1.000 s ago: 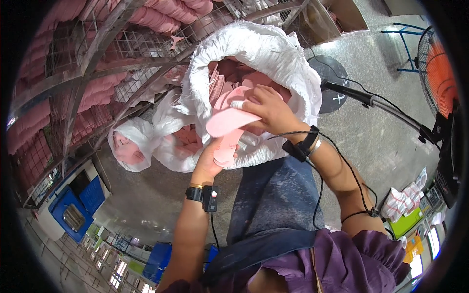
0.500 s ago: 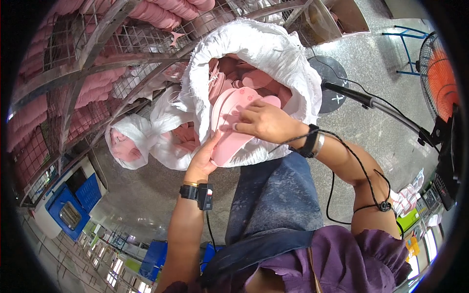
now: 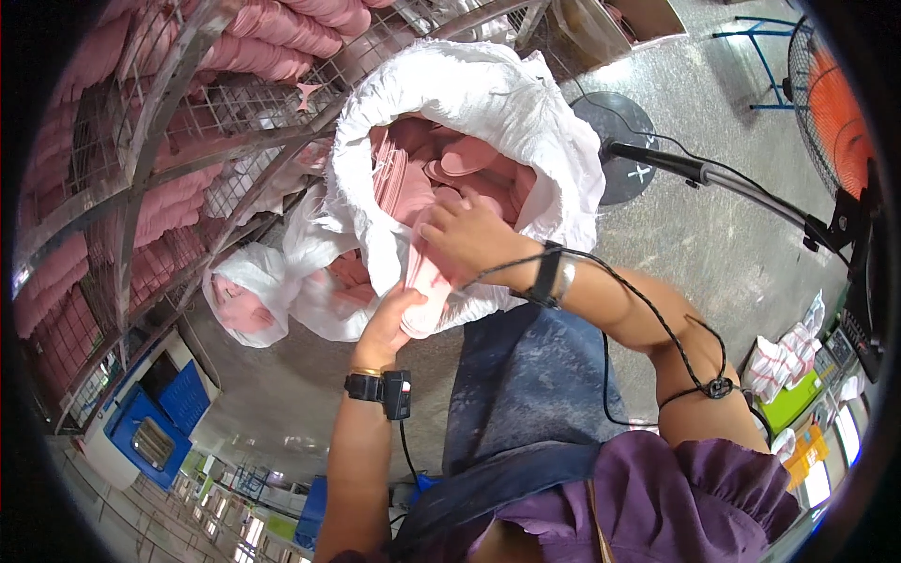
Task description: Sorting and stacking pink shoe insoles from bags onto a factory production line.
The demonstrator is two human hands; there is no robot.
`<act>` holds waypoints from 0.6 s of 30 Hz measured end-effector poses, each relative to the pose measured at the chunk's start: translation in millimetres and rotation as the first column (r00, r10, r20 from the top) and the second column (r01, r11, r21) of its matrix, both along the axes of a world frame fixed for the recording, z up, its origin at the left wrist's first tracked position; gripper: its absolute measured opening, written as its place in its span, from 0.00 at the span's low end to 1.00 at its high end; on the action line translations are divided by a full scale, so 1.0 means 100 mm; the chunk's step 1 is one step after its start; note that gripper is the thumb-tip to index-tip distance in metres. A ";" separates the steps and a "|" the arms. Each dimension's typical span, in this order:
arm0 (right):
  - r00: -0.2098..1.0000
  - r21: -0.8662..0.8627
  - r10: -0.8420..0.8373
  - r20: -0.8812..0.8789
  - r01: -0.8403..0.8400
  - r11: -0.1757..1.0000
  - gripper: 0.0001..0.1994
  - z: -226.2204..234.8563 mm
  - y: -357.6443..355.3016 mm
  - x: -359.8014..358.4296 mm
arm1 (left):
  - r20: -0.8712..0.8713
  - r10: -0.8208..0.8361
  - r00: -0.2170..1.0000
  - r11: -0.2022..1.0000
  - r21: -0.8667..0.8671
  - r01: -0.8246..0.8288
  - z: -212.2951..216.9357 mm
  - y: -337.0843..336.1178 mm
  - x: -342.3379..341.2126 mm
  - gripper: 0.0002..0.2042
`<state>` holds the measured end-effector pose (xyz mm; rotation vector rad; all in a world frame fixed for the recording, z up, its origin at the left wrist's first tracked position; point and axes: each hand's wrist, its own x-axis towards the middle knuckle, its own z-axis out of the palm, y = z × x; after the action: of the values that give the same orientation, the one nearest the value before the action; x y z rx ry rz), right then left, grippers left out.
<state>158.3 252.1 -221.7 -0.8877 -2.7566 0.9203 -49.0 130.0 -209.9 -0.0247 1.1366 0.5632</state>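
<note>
A small stack of pink insoles (image 3: 425,302) is tilted over the near rim of a large white woven sack (image 3: 563,141). My left hand (image 3: 383,327) is closed round the stack's near end, thumb on top. Across the upper part lies my right hand (image 3: 477,239), its fingers curled over the far end and edge of the same insoles. Just beyond my hands, the sack's rolled-back mouth shows many more loose pink insoles (image 3: 467,156), some standing in a row on the left side. My right fingertips are partly hidden.
Wire racks (image 3: 141,150) loaded with pink pieces line the left. Two smaller white sacks (image 3: 246,298) with pink pieces stand beside the big one. On the right are an orange-bladed fan (image 3: 835,122), its round black base (image 3: 615,174) and a cable. A cardboard box (image 3: 648,19) stands behind.
The insoles, spread with their broad faces up before, are now turned narrower and drawn together. My right hand has moved left and closer over them. The view has shifted slightly.
</note>
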 end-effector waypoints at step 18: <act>0.429 -0.918 -0.816 0.388 0.255 -0.303 0.19 -0.54 -0.39 0.50 | -0.964 -0.201 0.172 0.237 0.123 0.964 -0.80 0.97 -0.07 0.20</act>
<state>208.8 212.7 -275.6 -1.6028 -0.4197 2.2168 -56.0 226.9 -289.4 1.7483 1.5247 0.0767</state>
